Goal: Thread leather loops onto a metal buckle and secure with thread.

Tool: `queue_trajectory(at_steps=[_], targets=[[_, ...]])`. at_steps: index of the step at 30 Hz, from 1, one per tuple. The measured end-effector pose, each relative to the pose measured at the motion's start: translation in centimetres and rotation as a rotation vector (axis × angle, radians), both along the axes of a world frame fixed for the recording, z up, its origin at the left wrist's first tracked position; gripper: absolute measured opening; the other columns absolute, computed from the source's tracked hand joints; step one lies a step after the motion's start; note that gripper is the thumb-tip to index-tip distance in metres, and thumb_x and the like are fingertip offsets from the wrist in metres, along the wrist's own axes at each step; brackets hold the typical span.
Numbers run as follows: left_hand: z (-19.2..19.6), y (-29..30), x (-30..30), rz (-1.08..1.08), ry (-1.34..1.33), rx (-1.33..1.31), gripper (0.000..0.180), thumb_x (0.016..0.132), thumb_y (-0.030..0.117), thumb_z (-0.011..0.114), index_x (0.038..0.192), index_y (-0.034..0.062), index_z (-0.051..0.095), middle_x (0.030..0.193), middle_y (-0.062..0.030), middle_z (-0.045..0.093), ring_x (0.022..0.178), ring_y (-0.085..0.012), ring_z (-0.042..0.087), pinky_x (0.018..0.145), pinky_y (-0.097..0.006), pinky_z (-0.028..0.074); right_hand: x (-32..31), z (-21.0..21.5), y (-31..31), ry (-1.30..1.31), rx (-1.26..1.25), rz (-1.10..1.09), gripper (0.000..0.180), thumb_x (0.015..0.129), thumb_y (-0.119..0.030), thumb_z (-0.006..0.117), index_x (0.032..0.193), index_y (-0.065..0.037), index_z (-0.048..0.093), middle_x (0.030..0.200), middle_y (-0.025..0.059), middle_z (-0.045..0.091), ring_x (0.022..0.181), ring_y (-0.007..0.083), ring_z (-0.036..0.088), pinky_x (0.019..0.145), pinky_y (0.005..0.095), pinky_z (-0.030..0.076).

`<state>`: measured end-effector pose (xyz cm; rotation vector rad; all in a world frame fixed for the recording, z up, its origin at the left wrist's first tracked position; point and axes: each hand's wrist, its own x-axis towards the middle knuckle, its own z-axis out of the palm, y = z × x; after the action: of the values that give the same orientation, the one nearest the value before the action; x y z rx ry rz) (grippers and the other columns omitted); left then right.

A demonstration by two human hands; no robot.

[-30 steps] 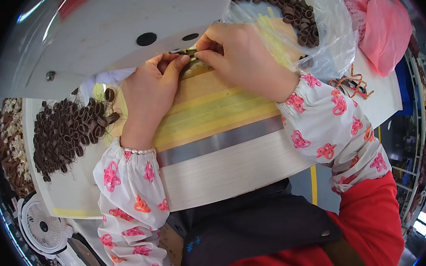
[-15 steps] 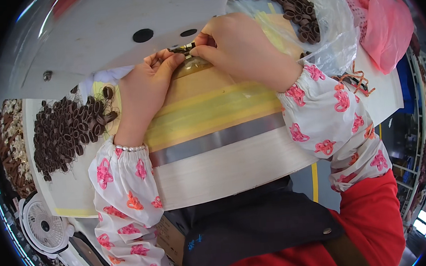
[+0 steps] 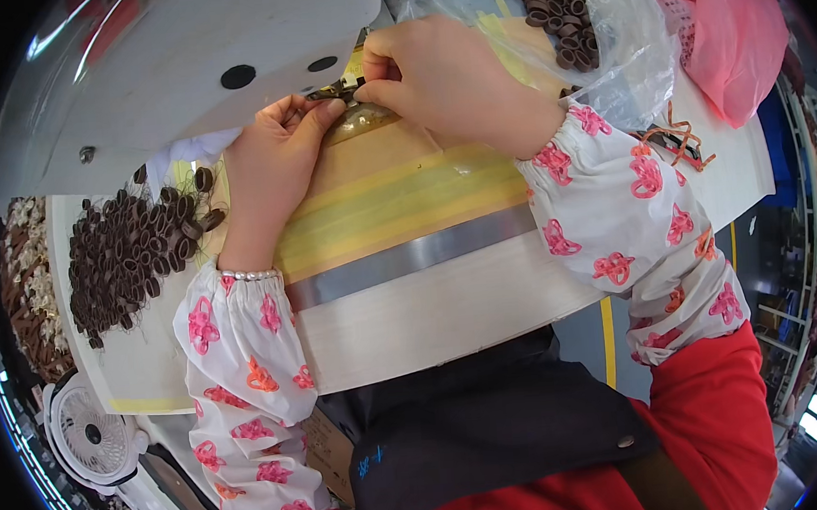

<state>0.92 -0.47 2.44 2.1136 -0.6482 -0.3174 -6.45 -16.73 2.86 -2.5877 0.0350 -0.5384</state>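
Note:
Both of my hands meet at the working spot beneath a white machine head (image 3: 178, 72), which looks like a sewing machine. My left hand (image 3: 278, 150) pinches with thumb and index finger at a small dark brown piece (image 3: 329, 92), mostly hidden by the fingers. Opposite it, my right hand (image 3: 458, 81) is closed, thumb and fingertips together beside the metal parts; what they grip is hidden. Under the fingertips lies a shiny metal plate (image 3: 361, 118). Many dark brown loops with loose threads (image 3: 134, 255) lie heaped left of my left wrist.
More brown loops (image 3: 562, 12) lie on a clear plastic bag (image 3: 635, 40) at the far right, near a pink bag (image 3: 734, 33). Orange-brown strips (image 3: 680, 141) lie at the table's right. Yellow tape and a metal strip (image 3: 409, 255) cross the table (image 3: 450, 309). A white fan (image 3: 89, 434) stands lower left.
The whole view has shifted slightly, so the machine head and the right-hand loops sit further left. Both hands stay at the same spot, with the metal parts between them showing a little more.

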Motion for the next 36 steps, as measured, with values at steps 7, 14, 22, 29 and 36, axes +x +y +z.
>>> queue_trajectory(at_steps=[7, 14, 22, 29, 36], targets=[[-0.2, 0.1, 0.0, -0.022, -0.311, 0.109, 0.031, 0.075, 0.033, 0.067, 0.078, 0.0027, 0.061, 0.050, -0.0001, 0.049, 0.044, -0.0114, 0.047, 0.046, -0.027, 0.038, -0.5, 0.0, 0.1, -0.019, 0.017, -0.043, 0.016, 0.070, -0.017, 0.066, 0.069, -0.003, 0.059, 0.059, 0.0091, 0.059, 0.055, 0.0248, 0.057, 0.053, 0.0337, 0.045], [-0.2, 2.1, -5.5, -0.259, -0.517, -0.100, 0.012, 0.083, 0.011, 0.054, 0.090, 0.0047, 0.061, 0.059, -0.0136, 0.056, 0.052, -0.0288, 0.054, 0.048, -0.038, 0.041, -2.6, 1.5, 2.0, 0.264, 0.587, 0.004, 0.021, 0.079, -0.014, 0.064, 0.082, 0.004, 0.054, 0.065, 0.0093, 0.060, 0.054, 0.0124, 0.059, 0.045, 0.0253, 0.046], [1.4, 2.0, -3.7, -0.274, -0.448, -0.285, 0.016, 0.085, 0.011, 0.055, 0.092, 0.0001, 0.063, 0.066, -0.0117, 0.058, 0.058, -0.0180, 0.054, 0.056, -0.026, 0.041, -5.8, 1.5, 3.5, 0.175, 0.719, 0.133, 0.014, 0.079, -0.006, 0.059, 0.086, 0.004, 0.053, 0.067, 0.0089, 0.058, 0.059, 0.0131, 0.058, 0.054, 0.0255, 0.047], [0.7, 1.8, -1.6, -0.360, -0.230, -0.049, 0.017, 0.085, 0.014, 0.056, 0.094, 0.0029, 0.063, 0.056, -0.0054, 0.051, 0.050, -0.0133, 0.045, 0.050, -0.026, 0.036, -5.8, 3.1, 3.2, 0.279, 0.656, 0.252, 0.012, 0.078, -0.006, 0.059, 0.084, 0.003, 0.052, 0.066, 0.0108, 0.058, 0.058, 0.0195, 0.058, 0.056, 0.0299, 0.047], [0.5, 1.6, -1.3, -0.242, -0.098, -0.080, 0.015, 0.080, 0.013, 0.061, 0.092, 0.0043, 0.064, 0.051, 0.0006, 0.041, 0.046, -0.0067, 0.036, 0.045, -0.023, 0.030, -1.0, 2.1, 0.6, 0.505, 0.870, 0.169, 0.017, 0.084, -0.014, 0.058, 0.087, 0.003, 0.055, 0.068, 0.0047, 0.059, 0.052, 0.0075, 0.055, 0.045, 0.0196, 0.044]])
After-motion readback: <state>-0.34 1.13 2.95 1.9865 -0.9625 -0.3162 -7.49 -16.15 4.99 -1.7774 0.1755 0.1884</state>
